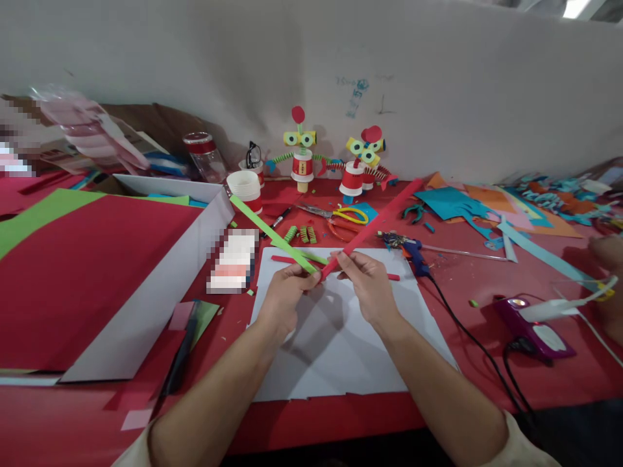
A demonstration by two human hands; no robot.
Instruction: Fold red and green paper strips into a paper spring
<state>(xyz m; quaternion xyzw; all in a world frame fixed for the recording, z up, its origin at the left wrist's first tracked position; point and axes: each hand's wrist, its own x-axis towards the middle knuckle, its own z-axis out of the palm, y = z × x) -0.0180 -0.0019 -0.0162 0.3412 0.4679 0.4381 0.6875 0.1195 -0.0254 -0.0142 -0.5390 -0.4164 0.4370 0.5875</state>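
My left hand (285, 295) pinches the lower end of a green paper strip (272, 237), which slants up to the left. At my left thumb, the lower end of a red paper strip (382, 219) meets it, so the two form a V. My right hand (370, 282) grips the red strip just above that meeting point; its upper part slants up to the right. Below my hands lies a white sheet (341, 350). On it rest another red strip (393, 277) and a second green strip (316, 257), both partly hidden by my hands.
Behind stand paper-cup figures (302, 167), white cups (244, 185), yellow-handled scissors (350, 215) and folded green springs (306, 234). A glue gun (416, 253) with a cord and a purple power socket (540, 331) lie right. Left is a box (195, 233) with coloured paper. Another person's hand (608, 279) shows far right.
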